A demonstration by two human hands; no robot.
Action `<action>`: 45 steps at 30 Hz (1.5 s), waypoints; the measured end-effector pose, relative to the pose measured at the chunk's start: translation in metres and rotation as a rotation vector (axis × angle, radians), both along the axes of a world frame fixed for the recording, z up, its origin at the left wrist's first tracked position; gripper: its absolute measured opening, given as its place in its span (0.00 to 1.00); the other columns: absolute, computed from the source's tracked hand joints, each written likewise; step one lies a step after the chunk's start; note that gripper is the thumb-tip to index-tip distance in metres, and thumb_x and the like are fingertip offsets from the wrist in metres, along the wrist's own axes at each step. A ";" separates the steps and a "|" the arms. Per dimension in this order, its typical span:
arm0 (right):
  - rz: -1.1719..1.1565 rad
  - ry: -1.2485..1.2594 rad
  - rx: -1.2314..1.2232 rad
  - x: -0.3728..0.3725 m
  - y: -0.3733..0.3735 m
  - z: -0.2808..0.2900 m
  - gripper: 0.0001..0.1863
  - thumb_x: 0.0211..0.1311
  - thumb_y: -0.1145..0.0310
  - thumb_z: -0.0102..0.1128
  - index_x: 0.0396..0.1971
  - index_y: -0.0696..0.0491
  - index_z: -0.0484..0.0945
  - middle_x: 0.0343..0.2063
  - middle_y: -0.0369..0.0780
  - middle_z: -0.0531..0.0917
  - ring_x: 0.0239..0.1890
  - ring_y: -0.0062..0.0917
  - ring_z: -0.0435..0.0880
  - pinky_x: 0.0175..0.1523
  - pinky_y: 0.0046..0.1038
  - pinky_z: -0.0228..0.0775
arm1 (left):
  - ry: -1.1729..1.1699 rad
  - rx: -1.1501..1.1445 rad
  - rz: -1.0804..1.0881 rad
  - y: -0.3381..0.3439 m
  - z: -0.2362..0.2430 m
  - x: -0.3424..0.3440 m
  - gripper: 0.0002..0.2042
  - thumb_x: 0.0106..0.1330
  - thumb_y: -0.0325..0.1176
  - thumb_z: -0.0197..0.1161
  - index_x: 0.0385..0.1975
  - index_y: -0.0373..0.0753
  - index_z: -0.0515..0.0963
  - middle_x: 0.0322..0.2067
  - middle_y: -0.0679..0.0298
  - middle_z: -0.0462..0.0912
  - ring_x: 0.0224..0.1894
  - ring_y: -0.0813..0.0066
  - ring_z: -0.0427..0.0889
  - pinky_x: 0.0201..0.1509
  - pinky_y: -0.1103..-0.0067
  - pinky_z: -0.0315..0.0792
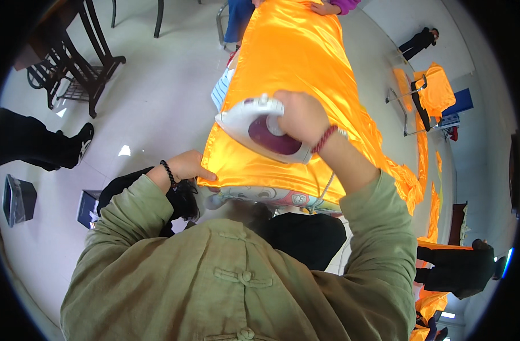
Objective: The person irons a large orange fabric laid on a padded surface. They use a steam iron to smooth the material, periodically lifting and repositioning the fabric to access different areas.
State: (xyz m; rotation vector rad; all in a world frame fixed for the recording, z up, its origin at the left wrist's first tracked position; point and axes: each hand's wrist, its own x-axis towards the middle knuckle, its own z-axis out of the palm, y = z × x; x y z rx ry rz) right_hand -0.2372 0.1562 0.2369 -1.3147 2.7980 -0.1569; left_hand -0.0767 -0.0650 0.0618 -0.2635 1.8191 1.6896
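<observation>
Glossy orange-yellow satin fabric (pixel 294 51) is spread lengthwise over a padded board with a printed cover (pixel 288 196), whose near end shows below the cloth. My right hand (pixel 302 116) is wrapped round the handle of a white and purple clothes iron (pixel 260 131), which is tilted over the cloth near its left edge. Whether its soleplate touches the fabric is hidden. At the near left corner, my left hand (pixel 192 167) pinches the fabric's edge, thumb on top and fingers out of sight beneath.
Across the board, another person's hand (pixel 326 8) rests on the fabric. More satin (pixel 405 179) hangs off the right side toward the floor. A cord (pixel 326 190) runs below my right forearm. At left stand a bin (pixel 18 199), a person's leg (pixel 38 139) and a dark treadle table (pixel 72 57).
</observation>
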 end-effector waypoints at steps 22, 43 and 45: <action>-0.013 -0.173 0.081 0.010 -0.021 0.005 0.12 0.48 0.66 0.65 0.34 0.53 0.81 0.31 0.47 0.85 0.37 0.43 0.85 0.45 0.39 0.77 | 0.090 -0.023 -0.064 -0.006 -0.030 -0.002 0.17 0.49 0.37 0.77 0.36 0.36 0.85 0.27 0.69 0.83 0.24 0.79 0.76 0.26 0.80 0.70; -0.450 -0.041 0.115 -0.098 0.238 0.006 0.16 0.54 0.62 0.67 0.41 0.51 0.81 0.42 0.46 0.85 0.46 0.42 0.83 0.52 0.39 0.74 | -0.077 0.022 -0.077 -0.025 -0.003 0.000 0.18 0.52 0.34 0.77 0.41 0.35 0.83 0.30 0.67 0.84 0.28 0.80 0.79 0.31 0.83 0.72; -0.567 -0.111 0.053 -0.106 0.283 0.006 0.16 0.53 0.65 0.67 0.42 0.52 0.80 0.41 0.46 0.85 0.46 0.42 0.83 0.51 0.39 0.74 | -0.085 -0.019 -0.081 -0.027 0.001 0.001 0.18 0.52 0.34 0.77 0.41 0.34 0.83 0.30 0.67 0.85 0.27 0.81 0.79 0.29 0.83 0.70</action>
